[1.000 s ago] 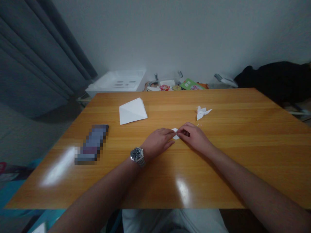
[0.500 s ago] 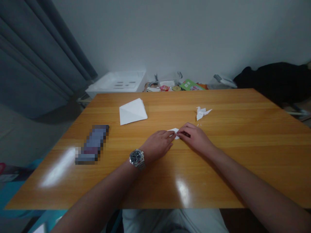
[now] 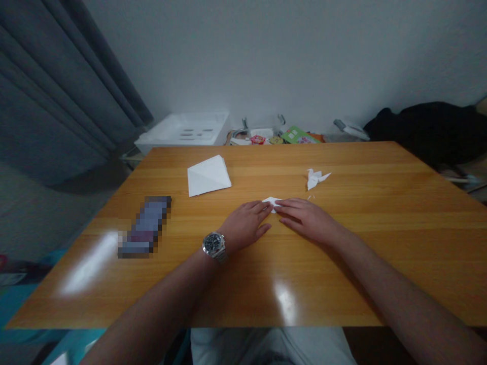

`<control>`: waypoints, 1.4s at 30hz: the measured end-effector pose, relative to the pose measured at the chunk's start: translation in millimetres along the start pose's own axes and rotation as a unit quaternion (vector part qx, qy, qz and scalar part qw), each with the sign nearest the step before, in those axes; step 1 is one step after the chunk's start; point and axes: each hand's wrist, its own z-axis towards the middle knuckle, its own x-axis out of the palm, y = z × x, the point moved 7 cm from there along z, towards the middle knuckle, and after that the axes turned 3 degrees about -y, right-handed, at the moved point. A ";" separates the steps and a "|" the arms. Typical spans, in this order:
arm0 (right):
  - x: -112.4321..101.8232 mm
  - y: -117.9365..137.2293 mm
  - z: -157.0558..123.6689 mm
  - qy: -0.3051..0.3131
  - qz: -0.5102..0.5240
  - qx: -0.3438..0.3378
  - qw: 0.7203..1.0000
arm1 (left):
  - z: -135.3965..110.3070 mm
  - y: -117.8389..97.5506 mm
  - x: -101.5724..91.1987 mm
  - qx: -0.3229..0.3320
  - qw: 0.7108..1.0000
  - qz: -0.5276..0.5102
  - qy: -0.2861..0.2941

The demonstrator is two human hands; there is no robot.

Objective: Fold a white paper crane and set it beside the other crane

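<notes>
A small folded piece of white paper (image 3: 271, 201) lies on the wooden table, partly covered by my fingertips. From the left, my left hand (image 3: 247, 223), with a metal watch (image 3: 214, 245) on its wrist, rests its outstretched fingers on the paper. My right hand (image 3: 306, 218) lies flat opposite, its fingertips on the paper's right side and its thumb apart. Beyond the right hand stands a folded white paper crane (image 3: 316, 178). Tiny white scraps (image 3: 311, 196) lie between the crane and that hand.
A stack of white paper sheets (image 3: 209, 176) lies at the back left of the table (image 3: 243, 284). Nearer on the left is a blurred-out phone-like object (image 3: 146, 225). Behind the table stand a white tray (image 3: 186, 129), a green packet (image 3: 299, 135) and a black cloth (image 3: 429, 126).
My right hand has gone from pinching the paper's edge to lying flat with fingers stretched. My left fingers have also straightened, and the left thumb has moved away from the paper.
</notes>
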 end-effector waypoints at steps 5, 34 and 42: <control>-0.8 -1.0 -1.5 -0.007 -0.013 0.011 1.000 | 0.3 0.1 -3.1 -0.005 1.000 -0.010 -0.005; 3.0 2.1 -3.5 0.039 -0.075 0.029 0.996 | 1.4 -0.2 -5.8 -0.025 0.999 0.016 0.023; 2.6 4.2 -4.2 0.032 -0.081 0.019 0.996 | 1.0 2.8 -4.2 -0.016 1.000 0.019 0.018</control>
